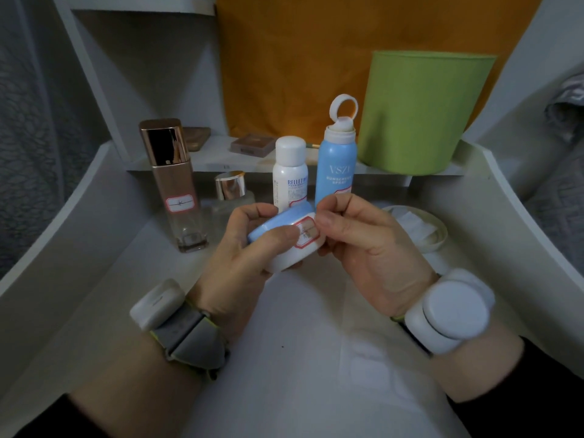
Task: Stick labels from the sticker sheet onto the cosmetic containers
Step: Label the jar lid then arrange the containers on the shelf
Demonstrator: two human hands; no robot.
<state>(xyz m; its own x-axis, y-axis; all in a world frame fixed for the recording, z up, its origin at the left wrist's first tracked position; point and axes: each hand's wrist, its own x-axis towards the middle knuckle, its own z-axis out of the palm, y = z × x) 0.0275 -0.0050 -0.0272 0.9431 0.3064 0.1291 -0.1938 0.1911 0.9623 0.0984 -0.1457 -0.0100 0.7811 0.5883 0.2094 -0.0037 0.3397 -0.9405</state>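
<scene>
My left hand [243, 248] grips a small white cream jar [294, 252] with a light blue lid, tilted on its side above the table. A red-bordered label [306, 234] lies on the jar's white wall. My left thumb presses the label's left end. My right hand [363, 245] has its thumb against the label's right edge, its fingers curled above. Behind stand a tall bronze-capped bottle [177, 184] bearing a label, a white bottle [290, 175] and a blue sunscreen spray [336, 165], each with a label low down. The sticker sheet [376, 371] lies faintly on the white table.
A small clear bottle with a silver cap [232, 192] stands behind my left hand. A green cylindrical container [420, 112] sits on the back shelf, beside two flat compacts [252, 143]. A white dish [423, 229] lies at the right. Curved white side walls enclose the table.
</scene>
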